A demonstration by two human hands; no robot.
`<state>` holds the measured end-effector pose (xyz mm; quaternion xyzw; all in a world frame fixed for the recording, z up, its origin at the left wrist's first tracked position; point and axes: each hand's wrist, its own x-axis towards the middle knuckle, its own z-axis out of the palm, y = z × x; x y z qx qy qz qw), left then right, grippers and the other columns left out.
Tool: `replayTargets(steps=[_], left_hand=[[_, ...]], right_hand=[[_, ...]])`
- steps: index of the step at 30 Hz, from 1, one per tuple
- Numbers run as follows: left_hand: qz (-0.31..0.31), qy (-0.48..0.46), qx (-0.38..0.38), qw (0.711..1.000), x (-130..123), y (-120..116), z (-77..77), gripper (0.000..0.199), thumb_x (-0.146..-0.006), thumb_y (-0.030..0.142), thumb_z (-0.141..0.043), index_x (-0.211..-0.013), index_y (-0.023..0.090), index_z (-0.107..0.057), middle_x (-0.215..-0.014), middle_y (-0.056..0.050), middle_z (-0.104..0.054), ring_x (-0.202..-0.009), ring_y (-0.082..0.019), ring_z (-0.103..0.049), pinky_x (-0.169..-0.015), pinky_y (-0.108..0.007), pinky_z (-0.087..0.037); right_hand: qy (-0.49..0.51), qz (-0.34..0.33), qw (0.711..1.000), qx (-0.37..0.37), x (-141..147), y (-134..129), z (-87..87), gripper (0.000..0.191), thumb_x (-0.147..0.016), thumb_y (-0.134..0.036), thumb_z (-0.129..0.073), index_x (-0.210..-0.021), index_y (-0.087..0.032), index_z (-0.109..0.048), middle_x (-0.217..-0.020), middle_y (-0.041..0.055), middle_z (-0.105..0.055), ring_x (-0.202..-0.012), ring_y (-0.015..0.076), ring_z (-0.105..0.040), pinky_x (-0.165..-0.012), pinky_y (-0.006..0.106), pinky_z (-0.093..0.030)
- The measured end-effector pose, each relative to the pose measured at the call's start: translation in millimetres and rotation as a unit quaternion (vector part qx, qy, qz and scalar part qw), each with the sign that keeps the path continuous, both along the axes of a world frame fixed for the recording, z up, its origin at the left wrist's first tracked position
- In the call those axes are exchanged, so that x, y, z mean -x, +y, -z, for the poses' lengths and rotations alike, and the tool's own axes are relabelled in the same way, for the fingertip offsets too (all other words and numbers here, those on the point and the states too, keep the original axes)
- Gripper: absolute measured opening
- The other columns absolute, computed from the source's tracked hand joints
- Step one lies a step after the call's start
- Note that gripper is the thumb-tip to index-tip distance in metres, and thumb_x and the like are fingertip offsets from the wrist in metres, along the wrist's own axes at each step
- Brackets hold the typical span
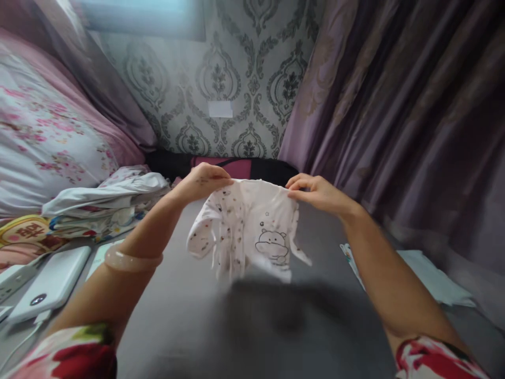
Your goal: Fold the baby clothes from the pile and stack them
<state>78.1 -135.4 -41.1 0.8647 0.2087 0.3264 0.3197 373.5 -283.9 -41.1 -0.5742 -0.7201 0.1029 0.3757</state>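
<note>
A small white baby shirt (268,210) hangs in the air between my two hands, with a hippo-like cartoon on its front and little dark prints on the sleeve and one side. My left hand (205,180) pinches its upper left shoulder. At the upper right shoulder, my right hand (311,190) grips the cloth between thumb and fingers. The lower hem is blurred and hangs loose above the grey sheet (173,316), where a dark shadow falls.
Folded clothes (106,200) are piled at the left beside a floral pillow (51,121). A white power bank (51,284) with a cable lies nearer me. Pale folded cloth (434,276) lies at the right, below the purple curtain (379,105). Patterned wallpaper (252,68) covers the back wall.
</note>
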Motion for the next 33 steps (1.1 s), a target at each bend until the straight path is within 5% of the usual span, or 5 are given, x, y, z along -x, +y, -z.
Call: replayTargets(steps=[3,11,16,22,33], left_hand=[[0.031,-0.004,0.026,0.999,-1.8,14.3,10.8,0.040,-0.077,0.054,-0.067,-0.084,0.015,-0.075,-0.077,-0.007,-0.071,-0.072,-0.017,-0.063,-0.067,-0.028,-0.051],[0.096,-0.008,0.048,0.994,5.3,21.8,17.9,0.035,-0.072,0.052,-0.074,-0.073,0.018,-0.075,-0.105,-0.010,-0.072,-0.098,-0.026,-0.065,-0.084,-0.037,-0.054],[0.064,0.015,0.020,0.998,-1.2,28.4,21.9,0.031,-0.070,0.052,-0.077,-0.074,0.021,-0.076,-0.110,-0.008,-0.070,-0.112,-0.027,-0.060,-0.094,-0.040,-0.051],[0.051,-0.067,0.118,0.989,-9.7,24.2,21.4,0.033,-0.071,0.049,-0.078,-0.075,0.016,-0.073,-0.117,-0.010,-0.067,-0.100,-0.022,-0.064,-0.083,-0.037,-0.054],[0.034,-0.108,0.165,0.980,-26.1,46.9,43.2,0.026,-0.074,0.040,-0.075,-0.082,0.015,-0.071,-0.077,-0.002,-0.068,-0.072,-0.012,-0.059,-0.072,-0.027,-0.048]], right_hand=[[0.057,-0.124,0.986,0.099,-1.2,2.5,0.1,0.042,-0.076,-0.061,-0.070,-0.077,-0.018,-0.074,-0.107,0.0084,-0.065,-0.097,0.0213,-0.062,-0.085,0.035,-0.049],[0.096,-0.148,0.974,0.144,-6.9,5.5,6.1,0.041,-0.071,-0.060,-0.075,-0.074,-0.019,-0.075,-0.108,0.0074,-0.064,-0.098,0.0219,-0.061,-0.089,0.037,-0.047],[0.105,-0.089,0.984,0.110,-5.9,11.2,7.1,0.034,-0.070,-0.055,-0.078,-0.072,-0.021,-0.075,-0.111,0.0060,-0.064,-0.103,0.0221,-0.060,-0.095,0.039,-0.045],[0.204,-0.089,0.972,0.078,-13.2,26.2,19.7,0.030,-0.072,-0.051,-0.079,-0.079,-0.022,-0.075,-0.108,0.0035,-0.067,-0.096,0.0183,-0.062,-0.088,0.034,-0.049],[0.205,0.050,0.976,-0.050,-17.9,63.9,47.7,0.040,-0.076,-0.059,-0.072,-0.083,-0.019,-0.066,-0.079,-0.0001,-0.063,-0.072,0.0130,-0.055,-0.069,0.027,-0.047]])
